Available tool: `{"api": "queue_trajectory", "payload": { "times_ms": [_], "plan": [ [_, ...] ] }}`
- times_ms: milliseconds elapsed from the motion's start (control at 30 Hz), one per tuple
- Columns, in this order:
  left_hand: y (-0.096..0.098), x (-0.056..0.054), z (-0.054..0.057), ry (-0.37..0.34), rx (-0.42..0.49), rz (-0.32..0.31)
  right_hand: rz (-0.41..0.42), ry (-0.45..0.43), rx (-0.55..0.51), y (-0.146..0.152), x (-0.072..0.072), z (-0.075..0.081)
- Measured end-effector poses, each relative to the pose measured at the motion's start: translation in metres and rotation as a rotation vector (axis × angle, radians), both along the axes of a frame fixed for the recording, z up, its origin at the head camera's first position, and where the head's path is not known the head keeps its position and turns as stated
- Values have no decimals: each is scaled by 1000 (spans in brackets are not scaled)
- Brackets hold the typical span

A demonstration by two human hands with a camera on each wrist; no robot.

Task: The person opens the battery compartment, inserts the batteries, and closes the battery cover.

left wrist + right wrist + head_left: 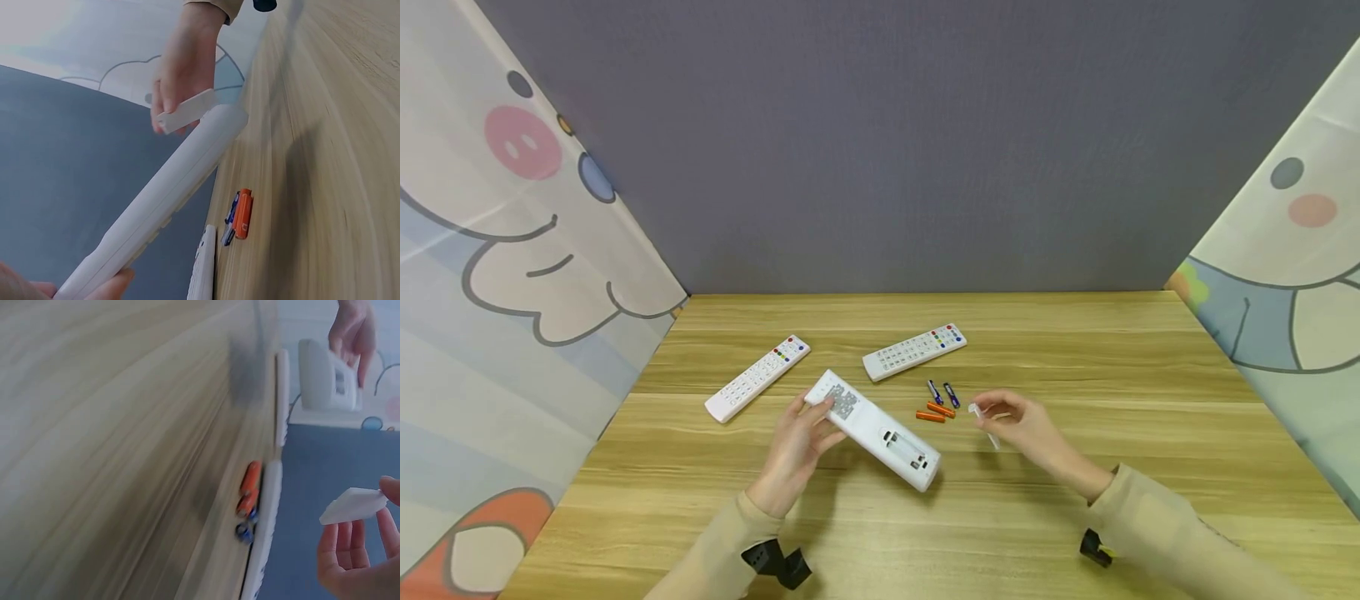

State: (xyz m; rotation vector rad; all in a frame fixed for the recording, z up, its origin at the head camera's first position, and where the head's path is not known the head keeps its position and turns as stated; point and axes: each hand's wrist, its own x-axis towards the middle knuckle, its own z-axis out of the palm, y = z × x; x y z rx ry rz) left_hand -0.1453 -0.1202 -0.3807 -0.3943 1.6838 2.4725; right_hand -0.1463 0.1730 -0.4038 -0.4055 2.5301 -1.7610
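Observation:
My left hand point(795, 454) grips a white remote control point(876, 429) by one end, back side up and raised over the table. Its battery compartment point(904, 448) lies uncovered at the far end, with no batteries inside. In my right hand point(1024, 427) a small white battery cover point(992, 431) is pinched between thumb and fingers; the right wrist view shows this cover point(354, 505) from its side. Between the hands, two orange batteries point(932, 416) and two dark blue batteries point(943, 393) rest on the table.
A white remote point(758, 379) lies buttons up at the left, and another white remote point(914, 352) lies behind the batteries. The wooden table point(1075, 350) ends at a grey panel point(925, 167), with cartoon-print sheets point(542, 250) on both sides.

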Motion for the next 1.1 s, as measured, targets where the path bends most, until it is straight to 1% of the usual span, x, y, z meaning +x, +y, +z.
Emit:
{"api": "queue_trajectory", "payload": {
  "times_ms": [300, 433, 633, 900, 967, 1100],
  "plan": [
    [-9, 1, -1, -26, 0, 5, 0, 2, 133, 21, -10, -11],
    [-13, 1, -1, -36, 0, 13, 18, -20, 180, 30, -15, -17],
    [-18, 1, -2, -41, 9, 21, 47, -41, 215, 44, -26, -26],
    [-22, 1, -2, -39, 9, 25, 56, -98, 233, 55, -35, -29],
    [-23, 1, -2, -38, 10, 30, 64, -95, 240, 56, -35, -30],
    [-24, 1, -1, -29, 14, 33, 88, -56, 280, 58, -36, -31]
  ]
}}
